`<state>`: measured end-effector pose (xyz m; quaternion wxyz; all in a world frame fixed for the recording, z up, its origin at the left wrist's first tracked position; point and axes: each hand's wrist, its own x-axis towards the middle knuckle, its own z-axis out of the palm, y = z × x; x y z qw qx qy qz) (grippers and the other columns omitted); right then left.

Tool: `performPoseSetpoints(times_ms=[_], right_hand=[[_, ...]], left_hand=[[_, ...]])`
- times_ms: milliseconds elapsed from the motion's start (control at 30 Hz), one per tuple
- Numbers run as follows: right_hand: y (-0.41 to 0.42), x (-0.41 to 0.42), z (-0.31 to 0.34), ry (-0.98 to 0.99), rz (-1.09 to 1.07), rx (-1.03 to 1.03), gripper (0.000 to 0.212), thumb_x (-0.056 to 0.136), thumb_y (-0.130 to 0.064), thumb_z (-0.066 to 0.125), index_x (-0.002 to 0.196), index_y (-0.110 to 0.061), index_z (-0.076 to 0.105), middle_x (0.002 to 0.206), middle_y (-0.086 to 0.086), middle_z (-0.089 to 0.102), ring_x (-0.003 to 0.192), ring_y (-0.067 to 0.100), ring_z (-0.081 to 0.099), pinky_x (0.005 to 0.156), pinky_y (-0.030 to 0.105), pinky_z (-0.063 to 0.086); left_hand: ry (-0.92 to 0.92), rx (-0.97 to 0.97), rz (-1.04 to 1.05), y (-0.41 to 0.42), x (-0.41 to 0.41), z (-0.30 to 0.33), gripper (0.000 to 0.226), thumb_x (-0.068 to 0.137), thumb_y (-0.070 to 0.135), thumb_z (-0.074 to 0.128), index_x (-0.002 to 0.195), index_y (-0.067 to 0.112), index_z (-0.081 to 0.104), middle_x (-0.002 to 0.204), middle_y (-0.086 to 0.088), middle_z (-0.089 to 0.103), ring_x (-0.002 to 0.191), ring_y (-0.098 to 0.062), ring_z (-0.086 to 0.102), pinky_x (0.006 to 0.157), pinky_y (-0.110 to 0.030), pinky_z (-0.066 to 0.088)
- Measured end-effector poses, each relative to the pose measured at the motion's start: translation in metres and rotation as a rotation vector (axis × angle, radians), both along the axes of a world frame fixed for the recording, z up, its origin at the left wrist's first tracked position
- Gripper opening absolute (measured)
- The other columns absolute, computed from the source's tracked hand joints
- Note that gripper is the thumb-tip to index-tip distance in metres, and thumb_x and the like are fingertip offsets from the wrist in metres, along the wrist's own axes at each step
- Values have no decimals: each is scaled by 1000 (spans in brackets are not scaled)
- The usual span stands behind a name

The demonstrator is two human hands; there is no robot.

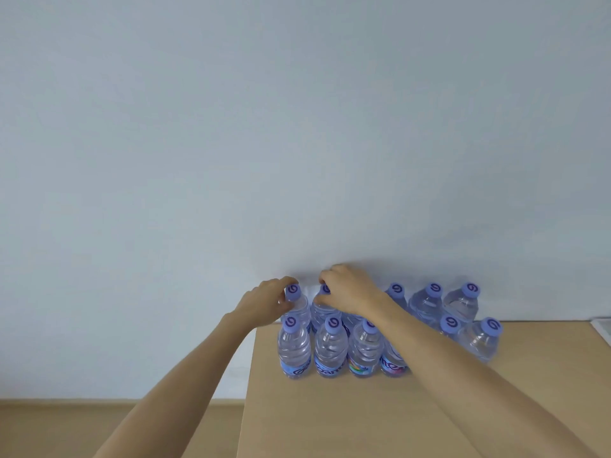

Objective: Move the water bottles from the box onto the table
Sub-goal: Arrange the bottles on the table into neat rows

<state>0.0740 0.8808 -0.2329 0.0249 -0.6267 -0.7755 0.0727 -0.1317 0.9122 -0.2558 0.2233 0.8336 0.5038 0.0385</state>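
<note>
Several clear water bottles with purple caps stand upright in two rows on the light wooden table (330,418), against the wall. My left hand (264,300) grips the neck of the back-left bottle (293,292), fingers curled round just under its cap. My right hand (347,289) grips the top of the bottle beside it (322,309), covering most of its cap. Both bottles stand at the table's back left corner. My right forearm crosses over the front row and hides parts of bottles there. The box is out of view.
The table's left edge (251,375) runs just left of the bottles, with wooden floor (82,424) below. A pale wall (297,127) rises directly behind the back row. A white object's corner (603,328) shows at the table's far right.
</note>
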Motion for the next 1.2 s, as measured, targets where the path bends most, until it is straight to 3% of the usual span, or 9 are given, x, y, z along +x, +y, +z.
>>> performPoseSetpoints(times_ms=[233, 400, 567, 833, 967, 1100, 1200], right_hand=[[4, 1, 0, -124, 25, 11, 43, 88, -53, 58, 98, -11, 59, 96, 7, 64, 88, 29, 61, 65, 32, 42], [0, 5, -2, -8, 5, -77, 37, 90, -44, 59, 91, -7, 55, 88, 10, 60, 79, 31, 56, 60, 34, 38], [0, 7, -6, 103, 14, -91, 35, 91, -38, 63, 100, -5, 60, 93, 11, 63, 85, 30, 58, 71, 39, 48], [3, 14, -11, 175, 136, -109, 37, 92, -11, 63, 128, -16, 57, 116, 6, 58, 107, 24, 55, 87, 36, 47], [3, 19, -10, 219, 39, -121, 45, 89, -27, 68, 130, -16, 53, 126, 5, 58, 109, 24, 56, 80, 30, 43], [3, 21, -7, 199, 34, -109, 36, 86, -35, 70, 116, -16, 61, 105, 5, 64, 84, 19, 53, 66, 29, 38], [-1, 14, -6, 175, 18, -65, 30, 88, -33, 68, 107, -10, 62, 98, 7, 64, 86, 26, 57, 70, 34, 45]], left_hand=[[-89, 41, 41, 10, -2, -11, 30, 86, 36, 64, 115, 31, 57, 95, 13, 61, 86, -15, 56, 75, -33, 49], [-154, 53, 183, 3, 2, -17, 34, 79, 45, 69, 105, 27, 58, 90, 10, 63, 80, -16, 60, 65, -28, 47], [-189, 15, 276, 2, 6, -21, 37, 76, 48, 73, 94, 24, 52, 86, 8, 62, 72, -15, 59, 58, -28, 43], [-163, -17, 256, 8, 4, -20, 35, 74, 47, 74, 90, 26, 51, 87, 7, 62, 70, -14, 55, 57, -28, 39], [-152, -6, 257, 8, 5, -19, 36, 73, 50, 74, 90, 27, 51, 86, 9, 62, 71, -12, 56, 56, -27, 39], [-149, 5, 262, 5, 5, -20, 37, 74, 51, 73, 92, 27, 51, 87, 9, 62, 73, -13, 58, 56, -26, 40], [-145, -1, 261, 5, 5, -20, 37, 75, 51, 73, 93, 27, 51, 88, 9, 62, 74, -14, 59, 58, -27, 42]])
